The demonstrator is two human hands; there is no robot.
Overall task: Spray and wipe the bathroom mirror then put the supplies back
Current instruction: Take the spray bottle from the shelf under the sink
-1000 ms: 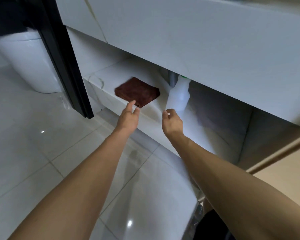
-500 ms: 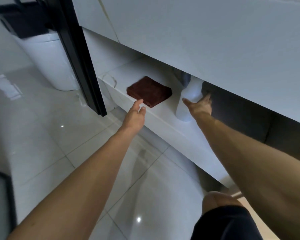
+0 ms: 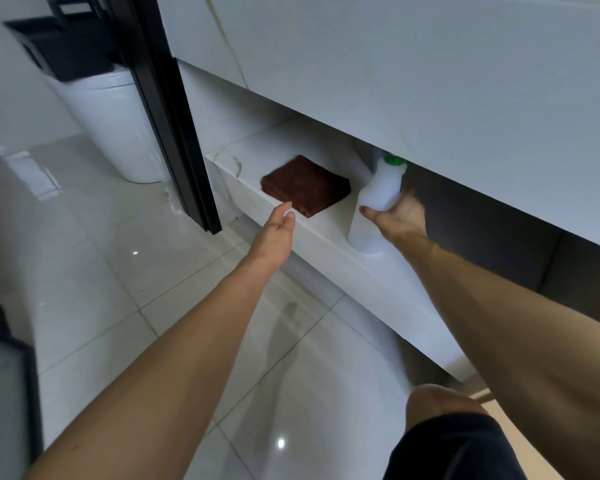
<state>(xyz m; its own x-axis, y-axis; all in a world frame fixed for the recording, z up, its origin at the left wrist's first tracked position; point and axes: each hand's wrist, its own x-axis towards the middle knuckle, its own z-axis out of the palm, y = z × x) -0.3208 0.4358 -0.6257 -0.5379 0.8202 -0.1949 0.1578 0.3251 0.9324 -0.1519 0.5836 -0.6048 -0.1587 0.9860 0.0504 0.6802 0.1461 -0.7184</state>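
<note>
Nearest the camera we see a bent knee [image 3: 440, 403] in dark shorts at the lower right, above glossy pale floor tiles [image 3: 118, 271]. Both bare forearms reach forward from the lower corners toward an open white shelf [image 3: 326, 237] beneath the vanity [image 3: 430, 81]. The left hand [image 3: 274, 237] hovers at the shelf's front edge, its fingers straight and close together, holding nothing, the fingertips just short of the folded dark-brown cloth [image 3: 305, 186]. The cloth lies flat on the shelf, left of the bottle and apart from it. The right hand [image 3: 399, 216] is at the white spray bottle [image 3: 376, 202], thumb against its near side and the palm around its right side; the other fingers are blurred, so we cannot tell how far they curl. The bottle stands on the shelf, leaning slightly, its green top [image 3: 394, 160] just under the vanity's lower edge. Farther left, a black door frame [image 3: 167, 109] runs down to the floor, and beyond it stands a white toilet [image 3: 118, 126] with a dark lid.
</note>
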